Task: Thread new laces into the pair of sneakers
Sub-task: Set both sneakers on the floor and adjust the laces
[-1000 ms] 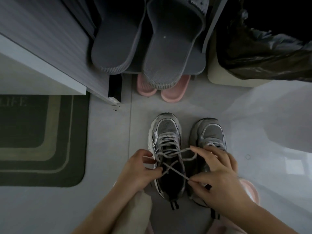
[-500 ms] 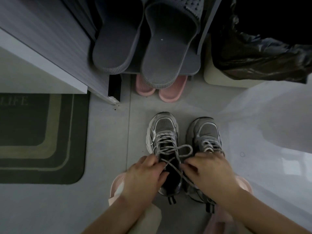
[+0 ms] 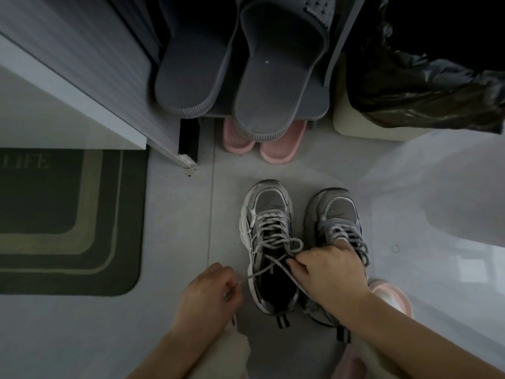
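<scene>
Left sneaker [image 3: 266, 214] is stood on floor [image 3: 177, 228], toe away, long axis straight ahead, between both hands. Lace [image 3: 257, 273] ends are crossed over its opening. One is pinched by left hand [image 3: 207, 296], held taut down-left. Other is gripped by curled right hand [image 3: 328, 272] at right edge.

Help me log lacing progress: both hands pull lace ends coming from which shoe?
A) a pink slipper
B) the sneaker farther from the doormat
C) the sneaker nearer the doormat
C: the left hand and the right hand each pinch an end of the lace, which crosses over the opening of the sneaker nearer the doormat.
</scene>
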A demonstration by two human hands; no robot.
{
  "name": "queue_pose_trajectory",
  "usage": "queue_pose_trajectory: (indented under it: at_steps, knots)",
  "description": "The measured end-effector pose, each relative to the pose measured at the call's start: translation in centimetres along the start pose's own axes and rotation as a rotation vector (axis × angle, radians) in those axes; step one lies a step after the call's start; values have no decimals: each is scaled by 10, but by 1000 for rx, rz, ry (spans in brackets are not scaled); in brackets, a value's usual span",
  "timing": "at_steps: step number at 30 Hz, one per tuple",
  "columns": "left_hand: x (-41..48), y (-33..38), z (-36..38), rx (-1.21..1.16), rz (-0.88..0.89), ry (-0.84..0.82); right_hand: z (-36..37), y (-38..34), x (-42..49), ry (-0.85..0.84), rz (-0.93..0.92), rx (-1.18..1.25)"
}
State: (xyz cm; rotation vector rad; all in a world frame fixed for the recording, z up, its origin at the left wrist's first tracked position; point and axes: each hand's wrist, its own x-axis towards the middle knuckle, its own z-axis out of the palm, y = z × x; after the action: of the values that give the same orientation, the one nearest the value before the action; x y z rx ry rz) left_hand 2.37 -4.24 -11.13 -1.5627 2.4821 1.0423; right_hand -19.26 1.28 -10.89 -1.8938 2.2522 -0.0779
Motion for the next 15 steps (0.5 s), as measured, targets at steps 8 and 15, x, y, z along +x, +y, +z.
queue_pose_trajectory:
  at_steps: [8, 15]
  knots:
    - [-11, -29, -7, 24, -167, -230, 1, 2, -1, -18, 3, -26]
    - [-4, -17, -15, 33, -176, -422, 1, 6, 0, -56, -24, 7]
